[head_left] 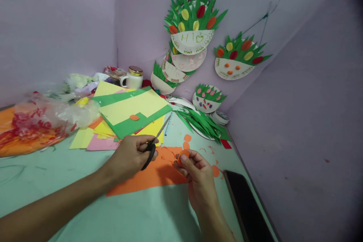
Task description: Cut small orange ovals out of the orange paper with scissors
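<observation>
My left hand (130,157) is closed around the black handles of a pair of scissors (154,145), whose blades point up and away toward the paper stack. My right hand (194,170) pinches a small orange paper oval (183,155) between thumb and fingers. Both hands hover over an orange paper sheet (150,179) with cut-out holes, lying on the pale green table (127,215). Several loose orange ovals (187,138) lie just beyond the sheet.
A stack of green, yellow and pink paper (130,111) lies behind the hands. A pile of green paper leaves (202,123) sits to the right. A dark phone (245,204) lies at the right edge. Plastic bags (39,121) fill the left. Paper-plate crafts (193,26) hang on the wall.
</observation>
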Demonstrator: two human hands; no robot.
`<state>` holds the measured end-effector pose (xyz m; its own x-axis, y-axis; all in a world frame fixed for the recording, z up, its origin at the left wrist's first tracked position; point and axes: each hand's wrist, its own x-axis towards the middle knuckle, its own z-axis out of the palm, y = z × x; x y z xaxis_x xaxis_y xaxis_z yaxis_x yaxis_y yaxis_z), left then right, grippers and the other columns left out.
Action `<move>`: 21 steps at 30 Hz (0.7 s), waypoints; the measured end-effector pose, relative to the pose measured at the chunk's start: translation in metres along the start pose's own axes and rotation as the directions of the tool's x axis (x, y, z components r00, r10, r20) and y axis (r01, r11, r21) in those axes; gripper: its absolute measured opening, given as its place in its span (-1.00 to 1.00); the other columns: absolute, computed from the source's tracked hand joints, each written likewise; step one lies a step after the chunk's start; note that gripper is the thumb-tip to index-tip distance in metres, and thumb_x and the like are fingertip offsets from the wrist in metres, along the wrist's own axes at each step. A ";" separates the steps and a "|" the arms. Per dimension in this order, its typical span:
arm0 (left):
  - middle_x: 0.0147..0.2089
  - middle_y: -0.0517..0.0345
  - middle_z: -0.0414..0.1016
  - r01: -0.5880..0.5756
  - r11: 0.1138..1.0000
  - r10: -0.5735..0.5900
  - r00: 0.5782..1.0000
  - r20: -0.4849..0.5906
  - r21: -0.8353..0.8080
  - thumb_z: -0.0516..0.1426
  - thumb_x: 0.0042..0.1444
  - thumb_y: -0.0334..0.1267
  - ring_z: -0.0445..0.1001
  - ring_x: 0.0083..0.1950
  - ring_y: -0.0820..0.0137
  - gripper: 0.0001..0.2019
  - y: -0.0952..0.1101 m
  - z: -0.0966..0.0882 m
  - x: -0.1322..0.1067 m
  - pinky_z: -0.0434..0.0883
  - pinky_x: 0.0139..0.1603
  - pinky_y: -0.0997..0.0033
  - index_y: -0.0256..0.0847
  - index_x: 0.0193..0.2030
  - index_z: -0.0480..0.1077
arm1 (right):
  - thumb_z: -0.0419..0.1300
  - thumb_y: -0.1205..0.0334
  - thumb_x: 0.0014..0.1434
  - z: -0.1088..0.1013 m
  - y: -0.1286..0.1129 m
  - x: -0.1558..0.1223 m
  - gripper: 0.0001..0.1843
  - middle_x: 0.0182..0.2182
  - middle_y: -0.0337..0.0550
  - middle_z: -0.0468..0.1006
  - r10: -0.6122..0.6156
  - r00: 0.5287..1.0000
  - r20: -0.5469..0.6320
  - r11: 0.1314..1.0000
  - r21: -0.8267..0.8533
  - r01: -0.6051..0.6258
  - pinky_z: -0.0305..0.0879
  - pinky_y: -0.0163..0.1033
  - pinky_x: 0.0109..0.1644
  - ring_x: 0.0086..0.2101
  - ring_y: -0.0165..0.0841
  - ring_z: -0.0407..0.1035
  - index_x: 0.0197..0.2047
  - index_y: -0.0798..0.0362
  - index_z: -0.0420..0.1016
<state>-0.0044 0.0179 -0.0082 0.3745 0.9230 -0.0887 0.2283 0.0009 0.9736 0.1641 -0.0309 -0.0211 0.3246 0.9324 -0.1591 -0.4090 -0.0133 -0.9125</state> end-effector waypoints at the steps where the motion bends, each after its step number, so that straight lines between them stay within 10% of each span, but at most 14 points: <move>1: -0.57 0.33 0.17 -0.014 1.000 0.014 1.000 0.000 0.015 0.10 -0.04 -0.18 0.20 -0.55 0.55 -0.83 0.000 0.000 0.000 0.15 -0.59 0.60 -0.25 -0.38 0.29 | 0.41 0.23 -0.25 0.000 0.000 0.000 -0.77 -0.55 -0.26 0.50 -0.003 1.000 -0.008 1.000 -0.003 0.003 0.37 -0.29 -0.35 -0.51 -0.43 0.37 -0.47 0.09 0.50; 12: -0.43 0.24 0.38 -0.119 0.979 0.110 0.992 0.061 0.167 0.06 0.00 -0.24 0.33 -0.40 0.46 -0.77 0.000 0.005 -0.006 0.29 -0.38 0.52 -0.21 -0.17 0.32 | 0.38 0.17 -0.21 0.001 0.002 -0.001 -0.79 -0.61 -0.33 0.39 0.011 1.000 0.006 0.999 -0.037 -0.011 0.30 -0.35 -0.39 -0.55 -0.49 0.27 -0.56 0.10 0.48; 21: -0.54 0.29 0.34 -0.312 0.719 0.178 0.947 0.268 0.622 -0.01 -0.07 -0.36 0.21 -0.53 0.49 -0.79 0.020 0.002 -0.016 0.09 -0.50 0.51 -0.14 -0.31 0.39 | 0.34 0.17 -0.14 -0.009 0.003 0.004 -0.85 -0.58 -0.29 0.47 -0.073 0.997 0.039 0.985 -0.156 0.078 0.29 -0.28 -0.30 -0.50 -0.42 0.32 -0.48 0.05 0.55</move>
<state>-0.0039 0.0022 0.0121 0.6364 0.7707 0.0333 0.6060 -0.5262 0.5966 0.1713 -0.0302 -0.0282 0.3197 0.9444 -0.0769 -0.2442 0.0037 -0.9697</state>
